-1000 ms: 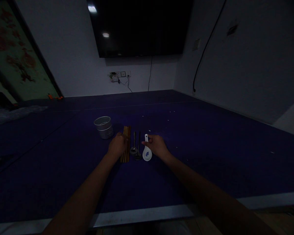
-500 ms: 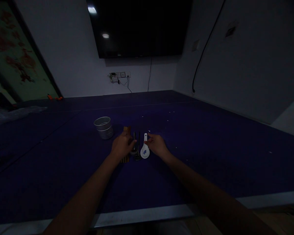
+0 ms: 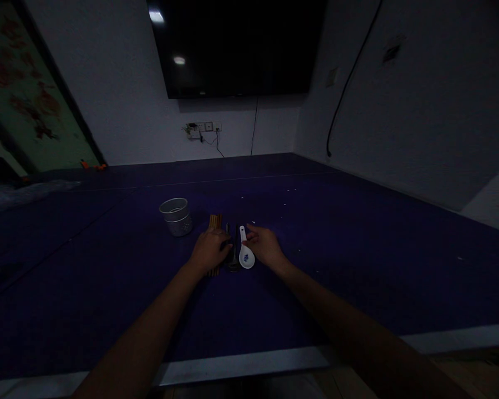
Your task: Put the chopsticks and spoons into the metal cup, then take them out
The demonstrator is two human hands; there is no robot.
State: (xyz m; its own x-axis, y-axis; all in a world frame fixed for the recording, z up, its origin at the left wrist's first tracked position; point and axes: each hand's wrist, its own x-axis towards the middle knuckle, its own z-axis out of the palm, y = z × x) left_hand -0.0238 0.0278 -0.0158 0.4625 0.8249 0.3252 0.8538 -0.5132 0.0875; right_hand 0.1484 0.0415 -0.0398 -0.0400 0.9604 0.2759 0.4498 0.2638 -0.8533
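My left hand (image 3: 210,248) lies across a row of several wooden chopsticks (image 3: 215,220), its thumb and fingers closed around the handle of a metal spoon (image 3: 228,228). That spoon's bowl is hidden beneath the hand. Just right of it lies a second, dark metal spoon (image 3: 233,266), handle pointing away from me. A white ceramic spoon (image 3: 247,258) with a blue motif rests beside it, its handle leaning slightly left. My right hand (image 3: 264,245) is open at the ceramic spoon's right side, thumb touching the handle's edge and index finger apart from the thumb.
A perforated metal utensil holder (image 3: 177,218) stands upright, left of the chopsticks. Small white scraps (image 3: 254,222) dot the purple tabletop (image 3: 341,238). Crumpled clear plastic (image 3: 29,193) lies at the far left. A pale edge strip (image 3: 249,363) runs along the table's front.
My left hand has shifted right from the chopsticks onto the metal spoon. The ceramic spoon has moved slightly left and its handle has swung left; my right hand stays beside it.
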